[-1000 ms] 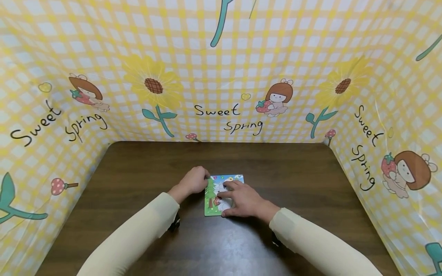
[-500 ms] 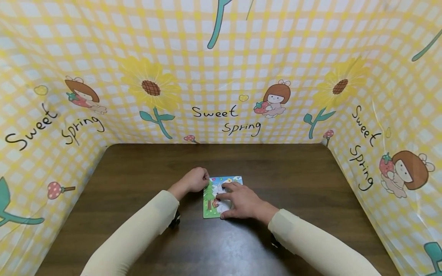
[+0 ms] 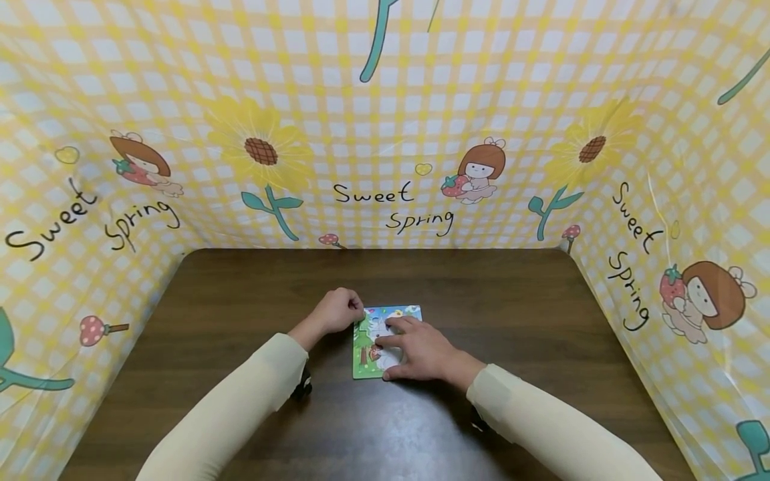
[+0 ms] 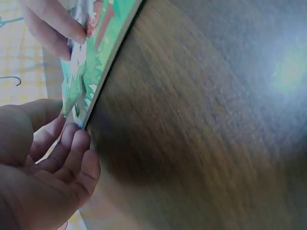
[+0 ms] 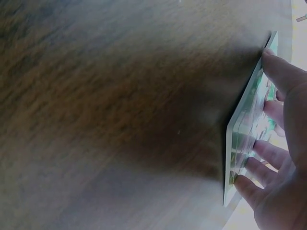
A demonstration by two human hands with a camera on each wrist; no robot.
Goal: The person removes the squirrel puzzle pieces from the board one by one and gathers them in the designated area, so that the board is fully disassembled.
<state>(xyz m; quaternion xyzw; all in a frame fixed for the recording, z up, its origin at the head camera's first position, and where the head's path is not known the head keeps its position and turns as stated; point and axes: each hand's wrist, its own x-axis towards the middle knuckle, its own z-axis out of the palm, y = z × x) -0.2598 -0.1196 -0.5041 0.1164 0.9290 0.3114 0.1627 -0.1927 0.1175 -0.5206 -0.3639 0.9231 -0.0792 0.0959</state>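
A small picture puzzle (image 3: 363,369) with a green and blue scene lies flat on the table, its frame edge showing in both wrist views. At its far left corner my left hand (image 3: 337,311) pinches a green puzzle piece (image 4: 73,93) between thumb and fingers. That piece is tilted up from the board in the left wrist view. My right hand (image 3: 424,351) rests on the puzzle's right part with fingers spread, fingertips touching the surface and thumb at the near edge. It hides much of the picture's right side.
Dark brown wooden table (image 3: 289,427) surrounds the puzzle on every side. A yellow checked cloth (image 3: 385,147) with printed flowers and figures hangs behind the table and at both sides.
The left hand has raised the green piece's corner at the puzzle's upper left, and its outline now shows apart from the board. The right hand keeps its place on the puzzle.
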